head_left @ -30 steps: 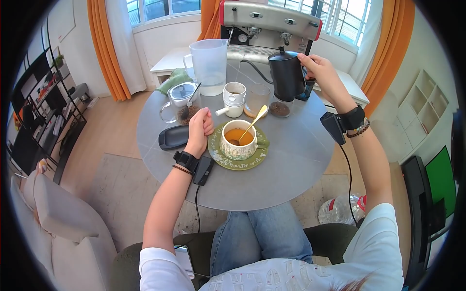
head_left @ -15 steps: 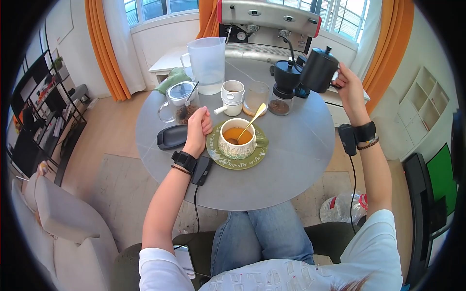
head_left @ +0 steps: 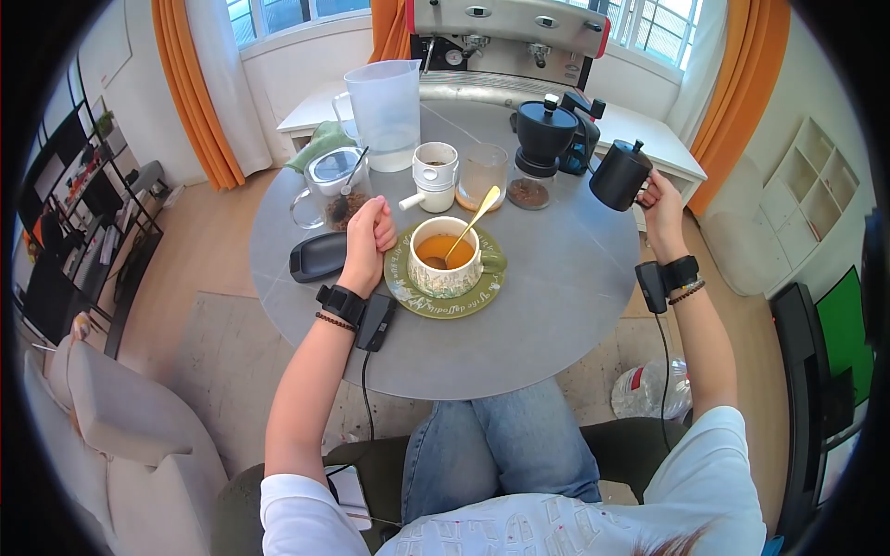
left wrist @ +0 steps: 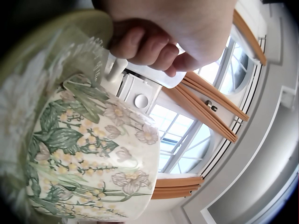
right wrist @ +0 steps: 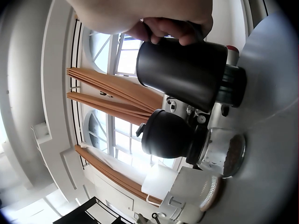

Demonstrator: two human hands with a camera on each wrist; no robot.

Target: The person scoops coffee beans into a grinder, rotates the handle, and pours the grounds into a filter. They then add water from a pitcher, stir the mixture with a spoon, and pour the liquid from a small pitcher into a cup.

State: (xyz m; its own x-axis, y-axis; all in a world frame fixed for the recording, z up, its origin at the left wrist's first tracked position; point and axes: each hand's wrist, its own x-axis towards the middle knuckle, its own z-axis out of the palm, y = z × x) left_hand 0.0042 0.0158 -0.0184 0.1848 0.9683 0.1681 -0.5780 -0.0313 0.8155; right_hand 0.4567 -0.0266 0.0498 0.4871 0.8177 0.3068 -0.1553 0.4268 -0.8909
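Note:
At the table's right edge in the head view, the right hand grips the handle of a black gooseneck kettle. The right wrist view shows fingers curled at the handle of the kettle, with its body tilted in that view. The left hand has its fingers curled in with nothing seen in them, beside the left rim of a green saucer. On that saucer stands a flowered cup holding amber liquid and a gold spoon. The left wrist view shows the cup below the curled fingers.
A black-topped grinder, a glass, a white brewer, a large pitcher and a lidded glass jug line the table's back. A black tray lies left of the saucer. An espresso machine stands behind.
The kettle, gripped by the right hand, has moved right and towards the person, uncovering the grinder. Its spout no longer shows in the head view. The left hand stays curled by the saucer.

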